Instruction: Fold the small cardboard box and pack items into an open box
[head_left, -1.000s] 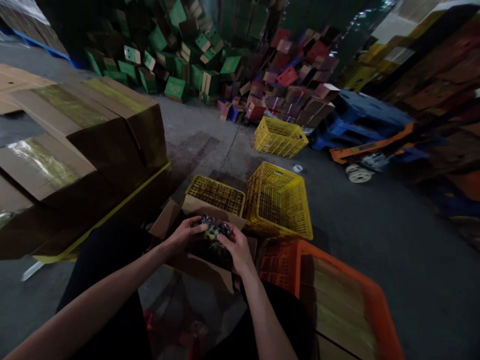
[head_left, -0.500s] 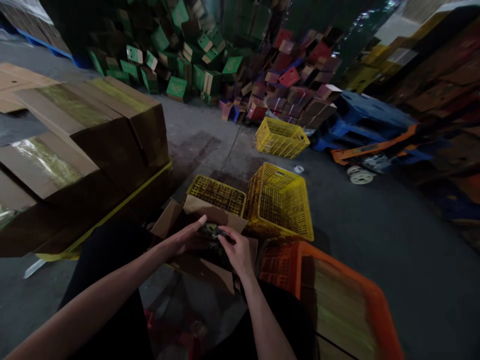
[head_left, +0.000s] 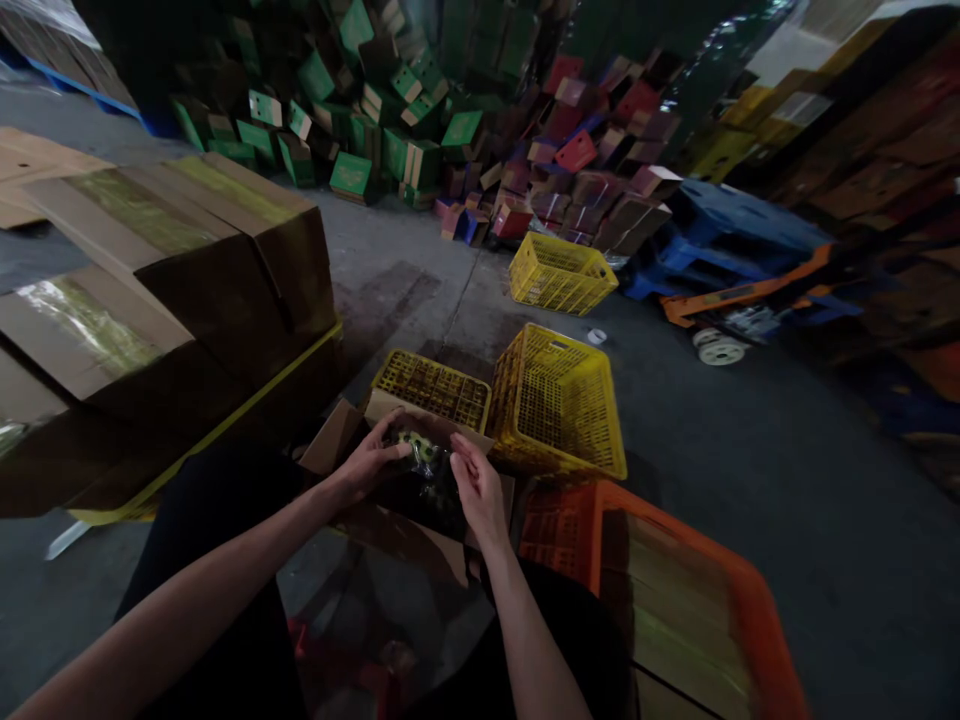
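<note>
My left hand [head_left: 373, 460] grips the left side of a shiny clear plastic pack [head_left: 424, 452] with green, roundish contents that I cannot make out exactly. Its thumb lies over the near side of the pack. On the pack's right, my right hand [head_left: 478, 488] is open with fingers stretched out; whether it touches the pack is unclear. Both hands are over an open cardboard box [head_left: 427, 545] with its flaps spread, standing between my knees. Dark, glossy material lies inside the box, too dim to name.
Behind the box are a yellow slatted crate [head_left: 435, 388] and a deeper yellow crate [head_left: 559, 400]. An orange crate [head_left: 720, 570] holding cartons stands at my right. Taped cardboard boxes [head_left: 225, 220] are stacked at left. Farther off are another yellow crate [head_left: 562, 272] and a pallet jack [head_left: 742, 300].
My right hand has opened and moved slightly right from the pack. My left hand has shifted its hold, and more of the pack's green contents now shows.
</note>
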